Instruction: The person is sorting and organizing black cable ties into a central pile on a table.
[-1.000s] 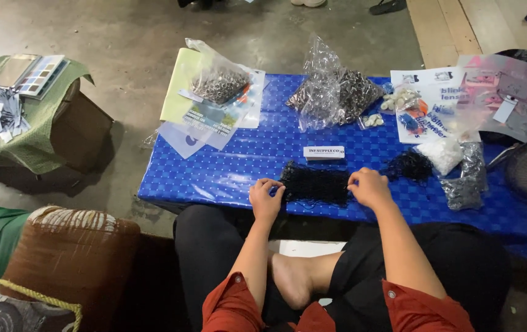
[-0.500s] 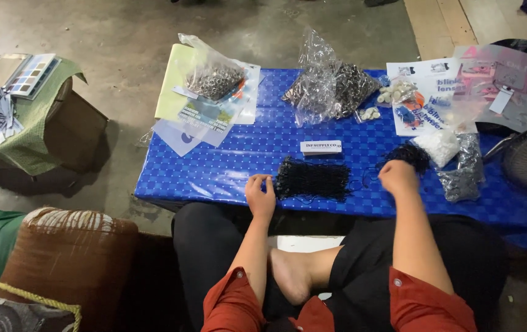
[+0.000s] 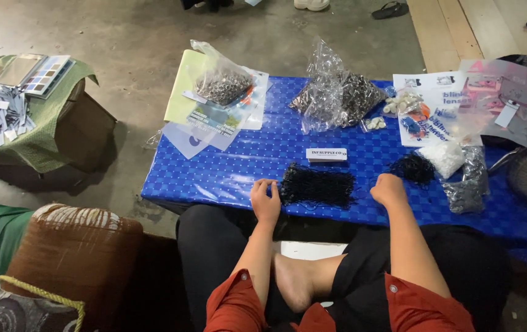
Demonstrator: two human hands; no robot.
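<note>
Right hand (image 3: 388,188) shifted right of black bundle (image 3: 317,185).

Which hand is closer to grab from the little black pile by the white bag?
Right. The right hand rests just beside the small black pile, nearly touching it. The left hand is at the far end of the big black bundle, which lies between them.
</note>
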